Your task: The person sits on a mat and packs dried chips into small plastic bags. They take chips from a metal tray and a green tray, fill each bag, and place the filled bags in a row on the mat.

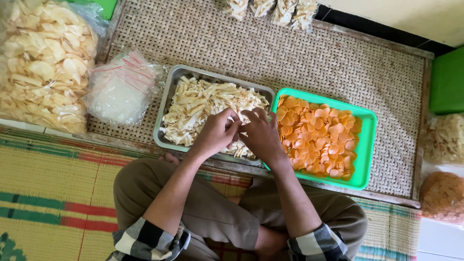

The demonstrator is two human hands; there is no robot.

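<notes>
The person sat cross-legged before a low woven rattan table [309, 58], with both hands meeting over the near edge of a rectangular metal tray [170, 92] heaped with pale, strip-shaped raw crackers [203, 104]. The left hand [215, 135] had its fingers curled together, tips touching the right hand; it seemed to pinch a few pale strips, though the exact hold was hidden. The right hand [261, 135] was likewise curled, knuckles up, fingertips pressed toward the left; what it held could not be told.

Just right of the right hand stood one green plastic tray [368, 145] filled with round orange cracker discs [316, 137], probably kept within easy reach. Left of the left hand lay one small clear plastic bag [118, 89] of white contents, and beyond it one large clear bag of pale round chips [43, 63]. Beyond the hands, at the table's far edge, about four small filled packets [270, 9] lay in a row.
</notes>
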